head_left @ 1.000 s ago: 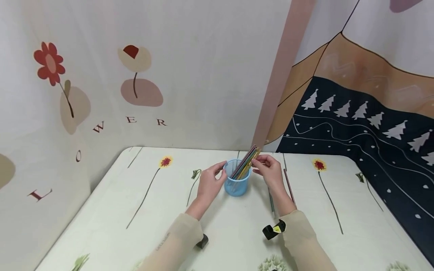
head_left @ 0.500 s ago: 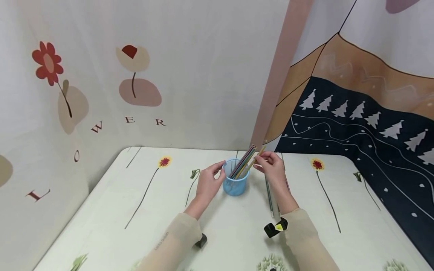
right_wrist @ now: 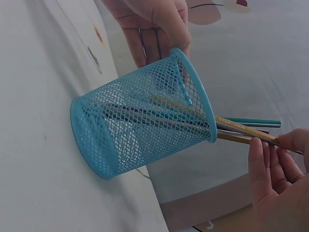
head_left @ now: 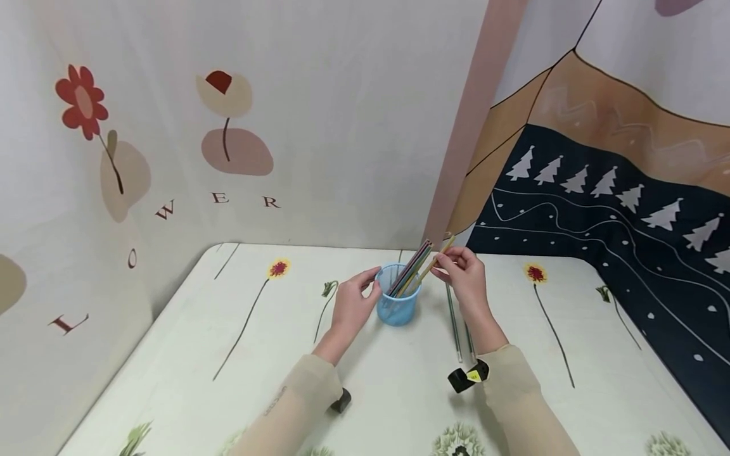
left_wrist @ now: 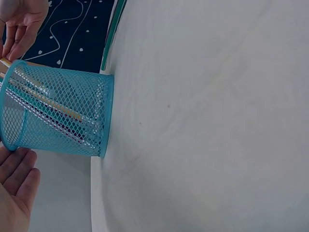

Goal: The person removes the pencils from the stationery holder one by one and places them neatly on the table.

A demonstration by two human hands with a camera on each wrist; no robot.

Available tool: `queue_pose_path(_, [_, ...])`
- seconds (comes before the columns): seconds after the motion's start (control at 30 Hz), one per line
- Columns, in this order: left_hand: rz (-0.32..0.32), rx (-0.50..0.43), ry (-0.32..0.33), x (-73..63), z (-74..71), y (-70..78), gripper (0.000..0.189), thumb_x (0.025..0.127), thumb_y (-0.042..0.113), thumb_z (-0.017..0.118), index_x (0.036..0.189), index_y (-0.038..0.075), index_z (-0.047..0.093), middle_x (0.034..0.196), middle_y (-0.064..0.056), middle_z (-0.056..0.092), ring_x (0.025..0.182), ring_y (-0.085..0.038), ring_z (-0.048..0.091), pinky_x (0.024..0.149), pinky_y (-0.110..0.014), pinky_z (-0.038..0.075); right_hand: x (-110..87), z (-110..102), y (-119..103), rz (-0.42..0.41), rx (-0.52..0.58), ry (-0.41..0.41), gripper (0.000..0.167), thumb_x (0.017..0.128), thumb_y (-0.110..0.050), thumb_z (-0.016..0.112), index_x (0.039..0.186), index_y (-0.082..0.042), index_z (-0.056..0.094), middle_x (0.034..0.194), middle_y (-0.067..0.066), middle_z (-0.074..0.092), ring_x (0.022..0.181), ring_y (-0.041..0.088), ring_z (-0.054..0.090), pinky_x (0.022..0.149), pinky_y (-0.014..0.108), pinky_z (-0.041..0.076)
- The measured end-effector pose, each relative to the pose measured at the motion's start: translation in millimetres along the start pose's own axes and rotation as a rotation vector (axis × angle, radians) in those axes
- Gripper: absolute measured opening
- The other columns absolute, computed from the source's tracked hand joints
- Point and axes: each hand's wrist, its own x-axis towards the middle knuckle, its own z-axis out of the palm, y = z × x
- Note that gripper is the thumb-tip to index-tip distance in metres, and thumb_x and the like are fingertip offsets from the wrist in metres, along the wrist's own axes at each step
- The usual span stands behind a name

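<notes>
A light blue mesh pencil cup (head_left: 397, 311) stands upright on the table, with several coloured pencils (head_left: 412, 267) leaning to the right inside it. My left hand (head_left: 349, 311) is at the cup's left side; its extended fingertips and thumb touch the wall just by the rim. My right hand (head_left: 471, 285) pinches a yellow pencil (right_wrist: 244, 128) between thumb and fingers near its upper end. The pencil's lower part is inside the cup, seen through the mesh in the right wrist view. It slants further right than the others.
Two dark green pencils (head_left: 454, 329) lie on the white flower-print table cover (head_left: 262, 405), near and partly behind my right forearm. Behind the table hang a pale printed curtain (head_left: 342, 158) and a dark one with white trees (head_left: 621, 215).
My right hand has moved right and slightly up with the yellow pencil, parting it from the bundle at the rim. The left hand and cup have stayed in place.
</notes>
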Motion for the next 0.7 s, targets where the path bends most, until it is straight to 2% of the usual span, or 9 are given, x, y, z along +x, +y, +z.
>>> queue_pose_path(0.43, [-0.023,-0.002,-0.003,0.0,-0.8,1.8,0.034,0.096,0.015,0.058,0.129,0.011,0.067,0.123,-0.008,0.072,0.112,-0.023,0.071,0.096,-0.031,0.058,0.9,5.4,-5.2,-0.012,0.008,-0.005,0.021,0.099,-0.01,0.06,0.117,-0.002,0.055,0.091,-0.008,0.065,0.084,0.002,0.069,0.08,0.021,0.062])
queue_pose_path(0.7, [-0.029,-0.019,-0.011,-2.6,-1.7,2.5,0.034,0.096,0.016,0.058,0.129,0.01,0.067,0.124,-0.009,0.072,0.112,-0.025,0.071,0.095,-0.033,0.059,-2.2,3.1,-10.5,-0.025,0.038,0.008,0.015,0.099,-0.008,0.06,0.112,-0.004,0.056,0.088,-0.01,0.067,0.083,0.001,0.069,0.08,0.021,0.062])
